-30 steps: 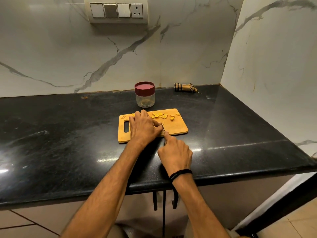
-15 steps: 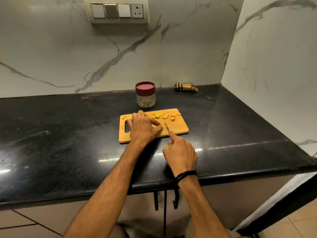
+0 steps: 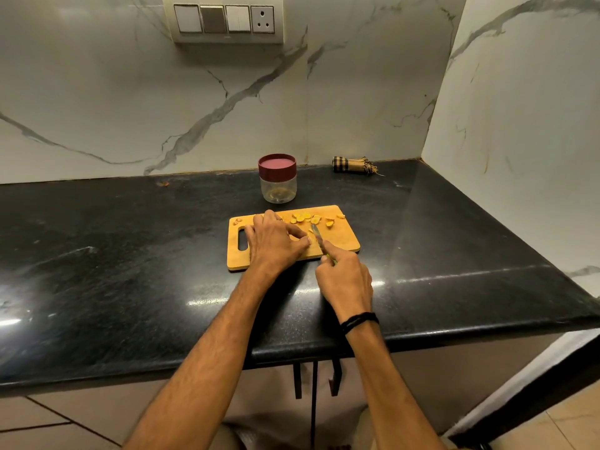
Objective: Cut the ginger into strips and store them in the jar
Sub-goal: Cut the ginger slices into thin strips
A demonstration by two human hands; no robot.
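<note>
Over the last second the right hand draws back toward the counter's front edge and a little to the right, taking the knife away from the left hand. The blade now lies just beside the left fingertips, no longer against them, its tip pointing at the cut pieces. This looks like a pause between cuts, so the slicing is probably not finished and nothing is ready for storing.

The right hand grips the knife handle with the forefinger stretched along it. The left hand arches over the board with its fingers curled down. Whether they hold a piece cannot be told.

The countertop is polished black stone, speckled and glossy. On it lies a flat rectangular wooden cutting board, honey-coloured, with rounded corners and a slot handle. Behind the board stands a squat clear jar with a dark red screw lid still on. The knife blade is short and slim. The ginger slices are small, yellow, roundish and scattered along the board's far edge.
</note>
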